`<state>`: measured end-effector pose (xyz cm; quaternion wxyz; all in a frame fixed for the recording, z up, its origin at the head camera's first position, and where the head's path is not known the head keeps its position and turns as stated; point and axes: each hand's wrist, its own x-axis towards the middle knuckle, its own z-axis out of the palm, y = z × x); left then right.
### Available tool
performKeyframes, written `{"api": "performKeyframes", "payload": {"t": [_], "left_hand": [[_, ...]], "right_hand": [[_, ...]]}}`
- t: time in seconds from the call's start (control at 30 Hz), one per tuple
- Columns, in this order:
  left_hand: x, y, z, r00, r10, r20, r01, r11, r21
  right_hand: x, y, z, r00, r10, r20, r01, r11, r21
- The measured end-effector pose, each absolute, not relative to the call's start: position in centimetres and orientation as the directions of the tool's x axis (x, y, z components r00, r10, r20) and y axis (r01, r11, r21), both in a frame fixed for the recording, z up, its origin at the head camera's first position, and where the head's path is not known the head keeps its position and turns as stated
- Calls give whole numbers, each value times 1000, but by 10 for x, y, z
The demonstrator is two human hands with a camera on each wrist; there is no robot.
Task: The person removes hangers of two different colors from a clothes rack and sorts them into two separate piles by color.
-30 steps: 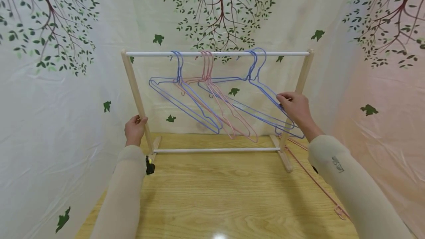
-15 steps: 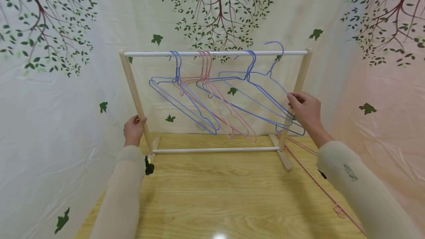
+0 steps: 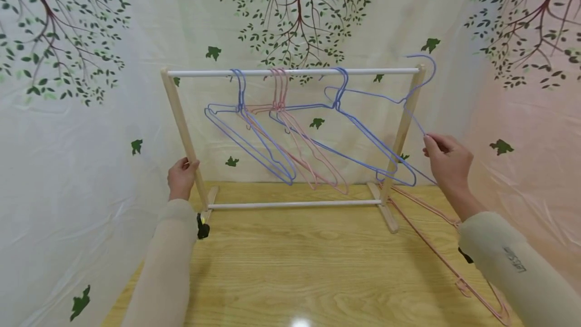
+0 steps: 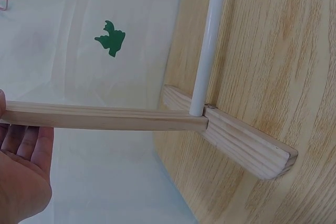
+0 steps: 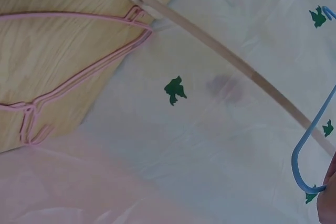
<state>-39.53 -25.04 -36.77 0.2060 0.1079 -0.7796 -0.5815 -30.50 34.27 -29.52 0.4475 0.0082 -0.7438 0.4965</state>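
My right hand (image 3: 449, 168) pinches the sloping arm of a blue wire hanger (image 3: 415, 120) between thumb and fingers. That hanger is off the rail, its hook up beside the top of the rack's right post. In the right wrist view, one bend of the blue hanger (image 5: 297, 166) shows beside the hand (image 5: 328, 198). My left hand (image 3: 182, 178) grips the left wooden post (image 3: 181, 120) of the clothes rack. The left wrist view shows the hand (image 4: 26, 177) at the post (image 4: 105, 116), the thumb mostly cut off at the edge.
Blue hangers (image 3: 254, 153), pink hangers (image 3: 317, 153) and more blue hangers (image 3: 363, 130) hang from the white rail (image 3: 190, 73). Pink hangers (image 3: 431, 246) lie on the wooden table (image 3: 290, 261) at the right. Around it hangs a leaf-printed sheet (image 3: 150, 24).
My right hand has lifted the blue hanger off the rail and carried it right, past the right post. The left hand stays at the left post.
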Motion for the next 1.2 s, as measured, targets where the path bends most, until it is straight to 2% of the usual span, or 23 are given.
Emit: {"api": "performKeyframes", "payload": {"t": [0.23, 0.67, 0.93, 1.2], "left_hand": [[-398, -251, -371, -895, -404, 189, 73, 284, 956], [-397, -257, -372, -909, -363, 205, 99, 291, 952], [-398, -259, -371, -914, -357, 193, 90, 285, 954], [-401, -259, -370, -915, -356, 191, 87, 287, 954]], "right_hand": [[-286, 362, -309, -590, 474, 654, -430, 502, -751], [-244, 380, -338, -635, 542, 550, -301, 482, -823], [-226, 386, -362, -669, 539, 511, -233, 501, -833], [-213, 388, -382, -656, 516, 551, -229, 559, -797]]}}
